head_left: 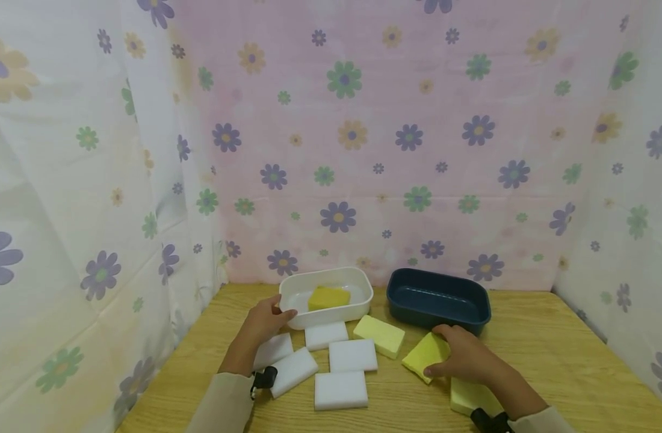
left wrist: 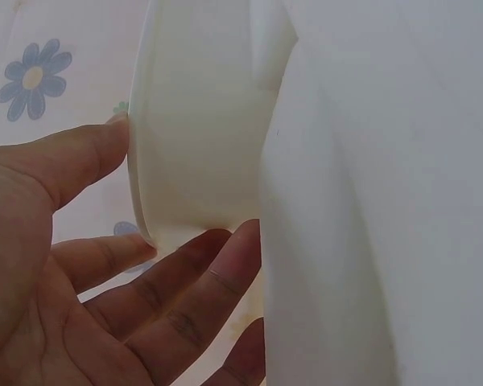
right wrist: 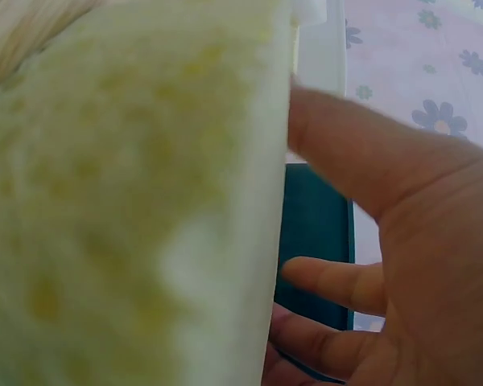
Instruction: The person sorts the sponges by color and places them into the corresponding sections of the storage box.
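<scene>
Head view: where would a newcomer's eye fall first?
Probably on the dark blue tray at the back right of the table, standing out against the pale flowered cloth behind. Next, on the bright yellow sponge in the white tray to its left, where the left grip touches the left end. Then perhaps the other yellow sponge, pinched in the right grip before the dark blue tray.

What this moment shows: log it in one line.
left grip: holds white bin; right grip: holds yellow sponge; inside white bin: deeper-yellow sponge; right of white bin: navy bin
</scene>
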Demonstrator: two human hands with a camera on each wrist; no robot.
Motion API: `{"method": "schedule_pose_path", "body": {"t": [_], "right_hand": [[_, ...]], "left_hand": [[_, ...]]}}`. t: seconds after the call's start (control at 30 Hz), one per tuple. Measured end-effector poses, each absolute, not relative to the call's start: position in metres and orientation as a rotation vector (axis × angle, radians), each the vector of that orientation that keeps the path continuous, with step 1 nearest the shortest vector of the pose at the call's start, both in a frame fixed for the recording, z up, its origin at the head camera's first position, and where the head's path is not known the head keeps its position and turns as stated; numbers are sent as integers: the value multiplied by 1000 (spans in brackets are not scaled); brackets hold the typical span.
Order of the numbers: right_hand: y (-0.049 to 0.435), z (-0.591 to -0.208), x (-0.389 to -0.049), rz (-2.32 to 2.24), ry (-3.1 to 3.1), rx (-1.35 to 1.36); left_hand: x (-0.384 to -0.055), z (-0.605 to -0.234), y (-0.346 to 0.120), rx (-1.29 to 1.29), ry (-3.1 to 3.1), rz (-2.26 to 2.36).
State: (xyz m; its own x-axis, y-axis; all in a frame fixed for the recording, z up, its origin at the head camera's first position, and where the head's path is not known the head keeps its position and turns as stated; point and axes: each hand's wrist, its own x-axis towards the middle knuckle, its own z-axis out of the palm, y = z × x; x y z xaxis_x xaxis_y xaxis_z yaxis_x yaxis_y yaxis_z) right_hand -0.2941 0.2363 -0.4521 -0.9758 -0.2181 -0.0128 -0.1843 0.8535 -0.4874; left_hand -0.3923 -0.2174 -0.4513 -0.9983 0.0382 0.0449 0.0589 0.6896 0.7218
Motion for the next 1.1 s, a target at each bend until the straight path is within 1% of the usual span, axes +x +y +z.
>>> {"method": "schedule_pose_path", "body": {"t": [0.13, 0.6, 1.1], "right_hand": [[238, -453, -296, -745, 3009, -317], [245, -452, -304, -876, 3001, -312], [244, -453, -302, -988, 2975, -314]], "left_hand": [[-391, -452, -217, -99, -2858, -1208], [-387, -448, -216, -99, -2875, -1198], [-388, -450, -216, -93, -2871, -1218]]}}
